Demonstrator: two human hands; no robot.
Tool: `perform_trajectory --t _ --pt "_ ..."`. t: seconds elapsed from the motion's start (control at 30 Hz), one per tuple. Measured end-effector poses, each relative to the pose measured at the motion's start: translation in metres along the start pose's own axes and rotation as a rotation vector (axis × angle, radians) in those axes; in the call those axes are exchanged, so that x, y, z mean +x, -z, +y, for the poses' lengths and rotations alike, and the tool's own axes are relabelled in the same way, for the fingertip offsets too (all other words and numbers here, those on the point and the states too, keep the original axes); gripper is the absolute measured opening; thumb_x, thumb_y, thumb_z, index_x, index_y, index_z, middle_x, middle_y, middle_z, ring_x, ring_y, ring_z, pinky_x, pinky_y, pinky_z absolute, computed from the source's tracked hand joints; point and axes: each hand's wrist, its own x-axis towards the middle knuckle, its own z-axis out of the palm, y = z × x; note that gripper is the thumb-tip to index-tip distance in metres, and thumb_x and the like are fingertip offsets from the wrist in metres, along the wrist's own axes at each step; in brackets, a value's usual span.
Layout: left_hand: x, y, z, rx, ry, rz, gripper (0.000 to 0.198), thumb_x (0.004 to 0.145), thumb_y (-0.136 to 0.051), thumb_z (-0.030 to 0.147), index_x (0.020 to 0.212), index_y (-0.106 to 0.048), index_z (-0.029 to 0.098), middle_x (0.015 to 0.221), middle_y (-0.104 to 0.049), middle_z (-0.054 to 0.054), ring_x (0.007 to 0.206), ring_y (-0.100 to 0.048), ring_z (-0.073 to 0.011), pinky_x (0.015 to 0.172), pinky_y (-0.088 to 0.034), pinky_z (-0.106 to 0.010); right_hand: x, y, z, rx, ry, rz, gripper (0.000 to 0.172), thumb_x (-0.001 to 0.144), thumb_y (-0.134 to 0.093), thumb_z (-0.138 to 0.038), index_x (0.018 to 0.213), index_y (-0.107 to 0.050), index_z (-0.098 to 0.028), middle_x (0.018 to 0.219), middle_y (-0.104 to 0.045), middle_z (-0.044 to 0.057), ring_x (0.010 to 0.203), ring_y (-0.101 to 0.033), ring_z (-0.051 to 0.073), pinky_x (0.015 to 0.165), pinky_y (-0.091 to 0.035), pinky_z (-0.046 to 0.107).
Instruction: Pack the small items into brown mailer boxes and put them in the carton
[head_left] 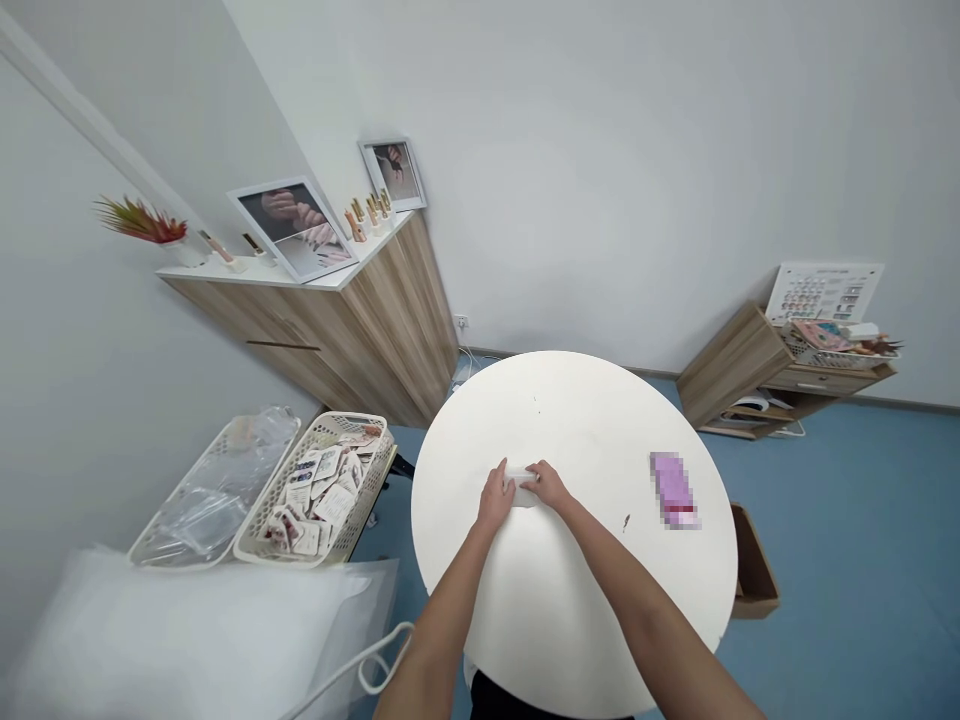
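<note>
A small white rectangular packet is held in a narrow pinch between the left hand and the right hand at the centre of a round white table.

You have pale grey walls around you and a blue floor below, in soft, even light. Ahead on your left stands a wood-veneer cabinet with a white top holding two framed photos, a socket just beside it. On your right, a low wooden shelf holds a propped chart, and a round white table stands before you.
</note>
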Motion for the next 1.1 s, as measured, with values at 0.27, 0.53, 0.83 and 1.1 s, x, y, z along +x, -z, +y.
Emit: perform_trajectory --t 0.27,0.53,0.83,1.1 --pt "-0.054 -0.035 -0.003 0.471 -0.245 0.118 0.051 0.087 -0.039 0.015 0.137 -0.047 0.020 0.142 -0.050 -0.011 0.131 -0.044 -0.0280 0.107 -0.037 -0.051 0.010 -0.022 0.022 0.159 -0.062 0.235 0.025 0.075 -0.064 -0.025 0.098 -0.057 -0.021 0.099 -0.053 0.004 0.079 -0.059 0.018 0.078 -0.052 0.033" --pt "-0.062 -0.014 0.021 0.424 -0.129 -0.043 0.058 0.085 -0.044 0.021 0.143 -0.041 0.020 0.155 -0.035 -0.009 0.145 -0.025 -0.0275 0.117 -0.021 -0.053 0.000 -0.009 0.004 -0.269 0.152 0.280 0.025 0.086 -0.052 -0.030 0.106 -0.059 -0.017 0.111 -0.054 0.013 0.101 -0.055 0.028 0.084 -0.046 0.038" --pt "-0.173 0.084 -0.033 0.327 0.188 0.348 0.040 0.086 -0.046 0.014 0.125 -0.057 0.020 0.143 -0.051 -0.011 0.141 -0.035 -0.0262 0.116 -0.023 -0.056 -0.023 -0.062 -0.100 -0.295 0.599 0.092 0.034 0.090 -0.044 -0.029 0.119 -0.056 -0.015 0.124 -0.055 0.015 0.109 -0.049 0.030 0.088 -0.043 0.041" --pt "-0.400 0.186 -0.115 0.354 0.542 0.838 0.026 0.088 -0.048 0.017 0.110 -0.062 0.020 0.116 -0.065 -0.008 0.117 -0.057 -0.0245 0.108 -0.037 -0.050 -0.130 -0.218 -0.249 -0.307 1.062 -0.286 0.032 0.088 -0.051 -0.027 0.117 -0.058 -0.015 0.116 -0.059 0.013 0.107 -0.054 0.027 0.093 -0.043 0.040"
